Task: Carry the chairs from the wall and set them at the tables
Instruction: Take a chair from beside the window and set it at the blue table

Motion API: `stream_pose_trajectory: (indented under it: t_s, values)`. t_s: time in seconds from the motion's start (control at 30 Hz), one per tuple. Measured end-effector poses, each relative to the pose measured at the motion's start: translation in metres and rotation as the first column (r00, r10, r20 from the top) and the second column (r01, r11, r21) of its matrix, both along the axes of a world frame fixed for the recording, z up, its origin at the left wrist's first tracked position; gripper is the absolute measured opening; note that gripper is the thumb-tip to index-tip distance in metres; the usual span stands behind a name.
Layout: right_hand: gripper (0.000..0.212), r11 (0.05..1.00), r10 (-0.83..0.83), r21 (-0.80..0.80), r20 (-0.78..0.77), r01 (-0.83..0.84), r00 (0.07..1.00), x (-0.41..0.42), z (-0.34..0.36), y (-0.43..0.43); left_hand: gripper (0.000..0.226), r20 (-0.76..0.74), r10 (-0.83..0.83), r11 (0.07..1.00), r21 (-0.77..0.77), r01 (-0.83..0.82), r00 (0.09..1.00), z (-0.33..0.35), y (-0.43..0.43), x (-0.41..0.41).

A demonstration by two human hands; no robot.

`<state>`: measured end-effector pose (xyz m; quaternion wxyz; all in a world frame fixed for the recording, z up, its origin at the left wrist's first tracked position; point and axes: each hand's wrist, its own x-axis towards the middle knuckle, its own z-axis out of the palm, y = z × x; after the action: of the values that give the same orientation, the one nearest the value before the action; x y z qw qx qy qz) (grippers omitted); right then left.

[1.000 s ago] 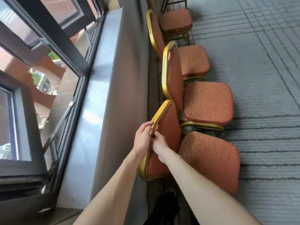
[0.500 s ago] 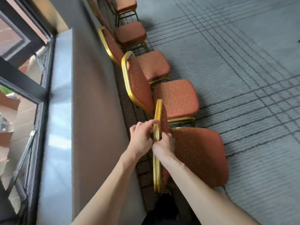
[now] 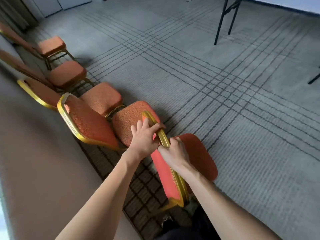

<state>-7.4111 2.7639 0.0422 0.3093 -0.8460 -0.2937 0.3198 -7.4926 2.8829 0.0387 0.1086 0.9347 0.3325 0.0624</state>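
The nearest chair (image 3: pixel 195 156), orange fabric with a gold metal frame, is turned away from the wall, its seat pointing out over the carpet. My left hand (image 3: pixel 144 137) grips the top of its gold backrest frame from the left. My right hand (image 3: pixel 173 154) grips the same frame just below and to the right. A second orange chair (image 3: pixel 90 122) stands right behind it against the wall. A table (image 3: pixel 225 19) shows only its dark legs at the upper right.
Several more orange chairs (image 3: pixel 67 73) line the brown wall (image 3: pixel 34 161) toward the upper left. Grey carpet (image 3: pixel 225 101) with dark crossing lines spreads out to the right. Another dark leg (image 3: pixel 314 79) pokes in at the right edge. My foot (image 3: pixel 167 220) is below the chair.
The held chair has swung away from the wall, its back now edge-on to me. My view has turned right from the window toward the room, and the table legs have come into sight.
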Motion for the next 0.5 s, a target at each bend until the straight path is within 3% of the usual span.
stream_pose_trajectory:
  t_s: [0.13,0.33,0.43,0.5]
  values:
    - [0.044,0.997,-0.075,0.022,0.072,0.074,0.995,0.033,0.002,-0.021,0.039,-0.017,-0.060,0.993,0.104,0.061,0.998,0.001,-0.010,0.048]
    - [0.035,0.983,-0.178,0.097,0.280,0.157,0.943,0.077,0.000,-0.041,0.028,0.071,-0.311,0.950,0.003,0.312,0.948,0.006,-0.002,0.121]
    - [0.037,0.979,-0.204,0.064,0.276,0.194,0.939,0.104,0.004,-0.049,0.024,0.201,-0.214,0.962,-0.126,0.242,0.956,0.008,-0.001,0.153]
    - [0.038,0.968,-0.249,0.063,0.282,0.241,0.926,0.118,0.003,-0.057,0.020,0.196,-0.224,0.965,-0.094,0.245,0.955,0.005,-0.002,0.175]
